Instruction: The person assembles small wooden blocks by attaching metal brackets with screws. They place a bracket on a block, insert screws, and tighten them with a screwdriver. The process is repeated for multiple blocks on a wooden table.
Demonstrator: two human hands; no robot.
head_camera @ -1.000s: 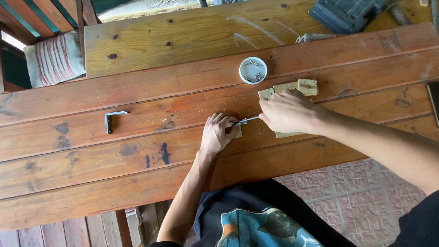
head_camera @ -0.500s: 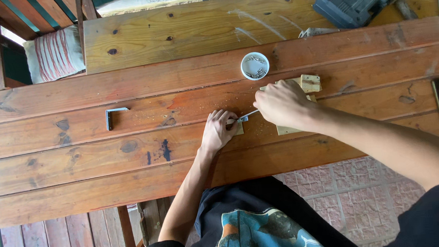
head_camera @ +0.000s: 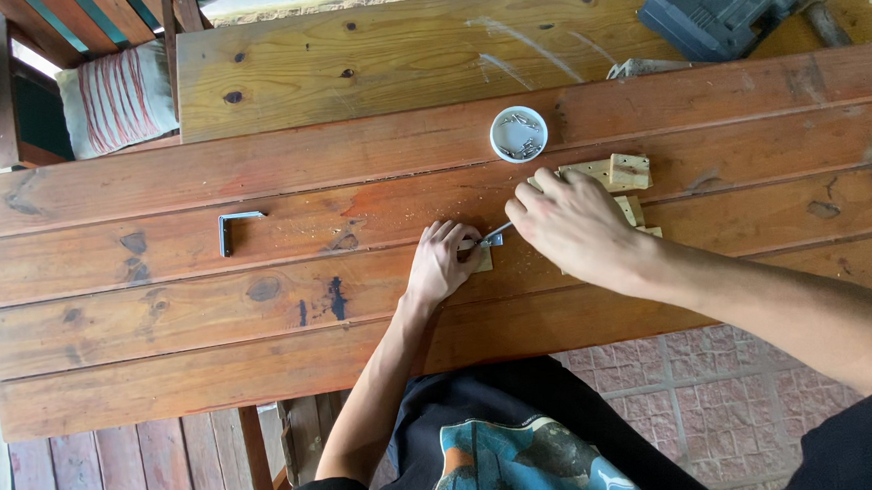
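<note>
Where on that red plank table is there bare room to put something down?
Bare planks lie left of the metal bracket, and between it and the left hand. It is crowded around the right hand: wood blocks and the white cup of screws.

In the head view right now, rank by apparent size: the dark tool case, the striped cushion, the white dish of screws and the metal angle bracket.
1. dark tool case
2. striped cushion, nearly alike, both cut off
3. white dish of screws
4. metal angle bracket
</note>
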